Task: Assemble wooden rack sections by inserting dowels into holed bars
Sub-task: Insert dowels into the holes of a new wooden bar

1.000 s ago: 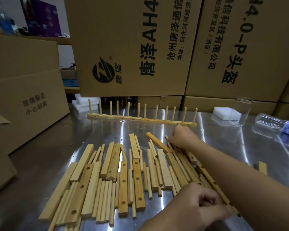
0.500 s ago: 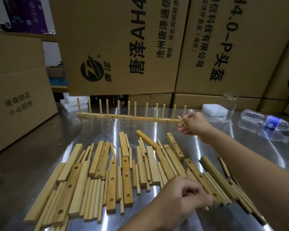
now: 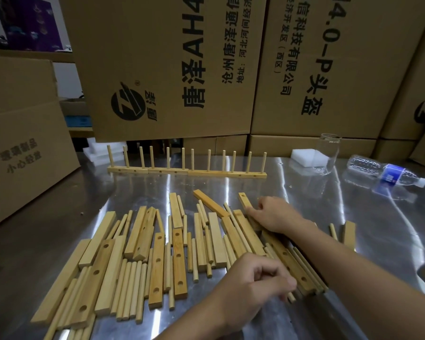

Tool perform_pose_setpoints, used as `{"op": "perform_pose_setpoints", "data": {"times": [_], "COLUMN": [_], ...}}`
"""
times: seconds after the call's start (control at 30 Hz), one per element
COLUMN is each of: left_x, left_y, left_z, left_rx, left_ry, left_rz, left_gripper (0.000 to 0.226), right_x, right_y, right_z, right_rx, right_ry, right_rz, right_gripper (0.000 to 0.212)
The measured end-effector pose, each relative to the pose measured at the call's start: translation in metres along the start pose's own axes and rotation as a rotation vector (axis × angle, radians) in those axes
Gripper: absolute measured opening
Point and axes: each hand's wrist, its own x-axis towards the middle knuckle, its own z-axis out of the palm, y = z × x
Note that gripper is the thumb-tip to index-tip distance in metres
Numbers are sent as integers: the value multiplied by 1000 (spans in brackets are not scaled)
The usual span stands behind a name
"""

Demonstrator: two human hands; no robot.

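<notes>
Desk-top rack assembly: a finished rack row (image 3: 187, 171), a dozen dowels standing upright in holed bars laid end to end, stretches across the far part of a steel desk (image 3: 378, 229). On the near side of that row, loose bars and dowels (image 3: 157, 253) lie spread side by side, most of them pointing toward it. At the right edge of the spread, nearer the row than any other hand, the person's right hand (image 3: 277, 213) lies palm-down on a holed bar (image 3: 243, 200); its fingers (image 3: 249, 211) touch the wood, but whether they grip it cannot be told. The left hand (image 3: 258, 280), farthest from the row, is curled into a fist around a dowel (image 3: 291, 297) (only the tip shows below the knuckles). Right of the row stand a white foam block (image 3: 304, 157) and a clear glass (image 3: 328, 153), and farther right a water bottle (image 3: 383, 171) lies on its side. Printed cardboard boxes (image 3: 169, 69) rise behind the row.
</notes>
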Motion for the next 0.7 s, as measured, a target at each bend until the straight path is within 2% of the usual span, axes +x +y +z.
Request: {"op": "perform_pose_setpoints", "data": {"times": [0.1,0.2,0.27,0.33,0.4,0.47,0.6,0.7], "left_x": [-2,-5,-6,-7,-6,-4,-3,-4], "left_y": [3,7,11,14,14,14,18,17], "left_z": [1,-5,-10,-16,-23,-30,-34,-34], "left_rx": [-5,-57,-120,-186,-267,-369,-447,-387], "left_ry": [30,148,283,468,666,787,768,768], "left_rz": [32,50,34,17,-1,-12,-32,-65], "left_gripper": [28,31,32,34,35,26,35,37], "right_x": [-2,-11,-24,-46,-74,-99,-137,-148], "right_y": [-3,-10,-17,-26,-38,-48,-65,-67], "right_z": [-3,-13,-21,-27,-28,-21,-2,13], "right_rx": [46,268,458,624,749,828,926,763], "right_ry": [107,253,307,308,234,143,53,122], "right_rz": [0,-32,-82,-132,-201,-256,-377,-444], "right_gripper": [42,40,36,35,37,38,30,30]}}
